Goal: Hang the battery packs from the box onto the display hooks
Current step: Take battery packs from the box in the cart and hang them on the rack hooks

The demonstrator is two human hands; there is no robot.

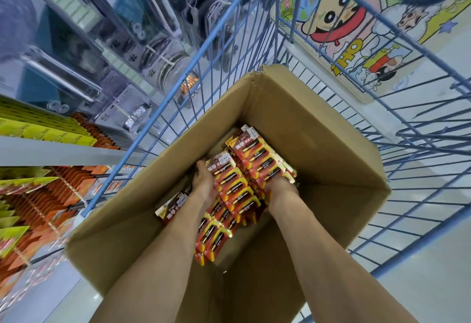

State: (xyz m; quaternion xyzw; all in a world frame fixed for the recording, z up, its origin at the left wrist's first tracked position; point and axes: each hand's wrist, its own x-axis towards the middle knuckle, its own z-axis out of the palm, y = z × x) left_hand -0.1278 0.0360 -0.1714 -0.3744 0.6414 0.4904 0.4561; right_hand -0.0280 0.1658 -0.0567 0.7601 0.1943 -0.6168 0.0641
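Note:
An open cardboard box (318, 129) stands inside a blue wire cart. It holds several red and yellow battery packs (260, 159). Both my arms reach down into the box. My left hand (204, 182) grips the left side of a stack of battery packs (235, 190). My right hand (281, 190) is at the right side of the same stack, with its fingers hidden under the packs. The display with orange and yellow packs on hooks (51, 195) is at the left.
The blue wire cart (193, 68) surrounds the box. Shelves at the upper left carry clear blister packs (137, 29). A cartoon sign (339, 17) hangs behind the cart at the upper right. Pale floor shows at the lower right.

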